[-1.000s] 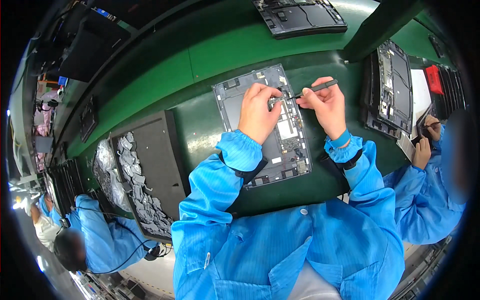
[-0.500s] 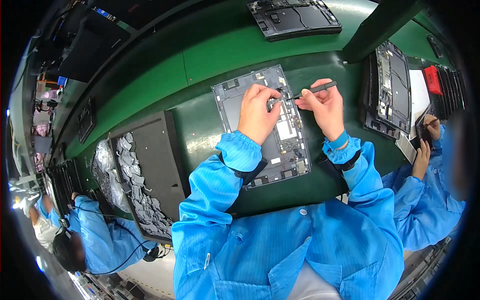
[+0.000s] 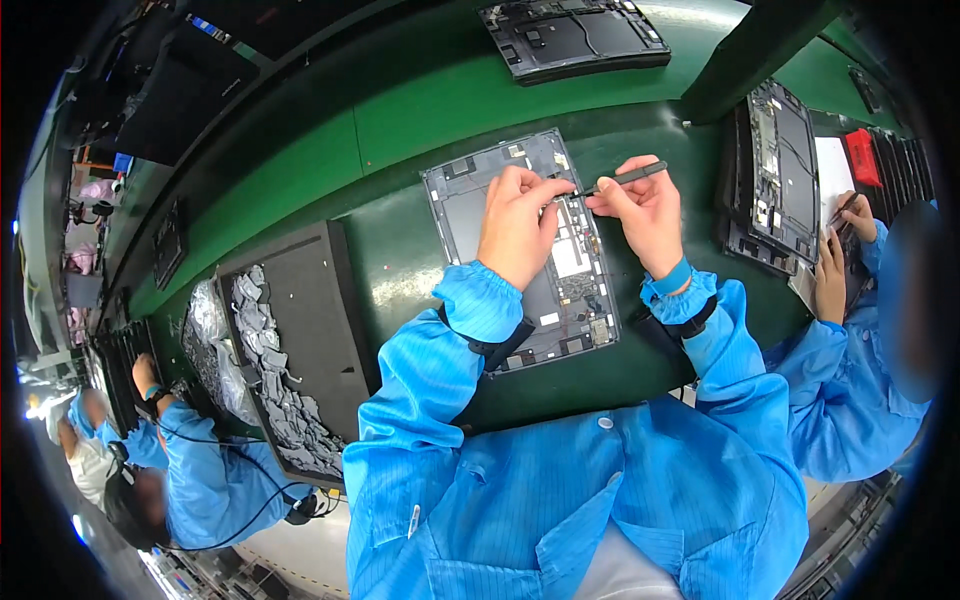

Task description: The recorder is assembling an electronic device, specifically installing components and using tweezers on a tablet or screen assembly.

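A green work table point(image 3: 420, 130) fills the view, curved by the lens. A dark tray point(image 3: 315, 310) is set on its left part, with a pile of small grey parts point(image 3: 270, 380) heaped along the tray's left edge. At the middle of the table, just in front of the person, an opened tablet chassis point(image 3: 560, 300) is laid flat with its inner boards exposed. A second opened device point(image 3: 570, 35) is seen at the far edge, and a third point(image 3: 775, 170) is placed to the right, in front of a co-worker's hand point(image 3: 828, 290). Another co-worker's sleeve point(image 3: 200, 470) is seen low on the left.

The left hand point(image 3: 515, 225) is rested on the upper half of the chassis, its fingers drawn together and pinched at a spot near the chassis's upper middle; what is pinched, if anything, is too small to be made out. The right hand point(image 3: 645, 215) is held just beside it, closed around a slim dark tool point(image 3: 620, 180), possibly tweezers. The tool is laid nearly level, with its tip pointed left and brought close to the left fingertips point(image 3: 550, 190), above the chassis's upper right part.
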`<state>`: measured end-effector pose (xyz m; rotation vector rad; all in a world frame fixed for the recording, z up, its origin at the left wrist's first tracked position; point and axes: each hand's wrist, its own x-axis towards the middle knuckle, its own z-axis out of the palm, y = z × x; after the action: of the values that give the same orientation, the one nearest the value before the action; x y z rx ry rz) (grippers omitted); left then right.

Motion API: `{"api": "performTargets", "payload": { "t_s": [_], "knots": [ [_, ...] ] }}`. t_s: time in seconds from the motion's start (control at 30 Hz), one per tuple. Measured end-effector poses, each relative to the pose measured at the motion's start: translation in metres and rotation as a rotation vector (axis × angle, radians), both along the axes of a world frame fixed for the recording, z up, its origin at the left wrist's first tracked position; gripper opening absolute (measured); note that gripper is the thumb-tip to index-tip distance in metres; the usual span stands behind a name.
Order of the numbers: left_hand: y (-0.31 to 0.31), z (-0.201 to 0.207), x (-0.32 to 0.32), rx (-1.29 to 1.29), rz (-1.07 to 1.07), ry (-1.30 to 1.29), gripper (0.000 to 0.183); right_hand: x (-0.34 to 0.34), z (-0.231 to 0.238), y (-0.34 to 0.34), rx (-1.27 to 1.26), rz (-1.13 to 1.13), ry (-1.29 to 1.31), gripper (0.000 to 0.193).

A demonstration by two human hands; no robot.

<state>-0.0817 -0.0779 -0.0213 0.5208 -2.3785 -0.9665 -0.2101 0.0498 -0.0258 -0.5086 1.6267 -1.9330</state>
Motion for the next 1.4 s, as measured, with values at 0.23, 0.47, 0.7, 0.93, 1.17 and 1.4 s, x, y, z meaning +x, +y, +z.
{"api": "performTargets", "payload": {
  "t_s": [0.23, 0.47, 0.7, 0.93, 1.17, 1.4],
  "knots": [
    [0.0003, 0.0006, -0.0013, -0.069, -0.032, -0.040, 0.029, 0.0013, 0.0062, 0.0000, 0.035, -0.043, 0.014, 0.024],
    [0.0025, 0.0039, -0.0010, -0.100, -0.035, -0.073, 0.031, 0.0045, 0.0001, -0.0002, 0.020, -0.046, 0.094, 0.022],
    [0.0022, 0.0001, 0.0000, -0.077, -0.027, -0.047, 0.032, 0.0040, -0.0023, -0.0001, -0.002, -0.037, 0.097, 0.022],
    [0.0008, -0.0005, -0.0001, -0.089, -0.044, -0.045, 0.034, 0.0051, -0.0025, -0.0003, 0.006, -0.045, 0.062, 0.023],
    [0.0024, 0.0040, -0.0005, -0.104, -0.045, -0.105, 0.033, 0.0052, -0.0008, -0.0005, -0.014, -0.070, 0.005, 0.023],
    [0.0018, 0.0023, -0.0003, -0.106, -0.042, -0.104, 0.033, 0.0055, -0.0013, -0.0009, -0.005, -0.051, 0.096, 0.023]
  ]
}}
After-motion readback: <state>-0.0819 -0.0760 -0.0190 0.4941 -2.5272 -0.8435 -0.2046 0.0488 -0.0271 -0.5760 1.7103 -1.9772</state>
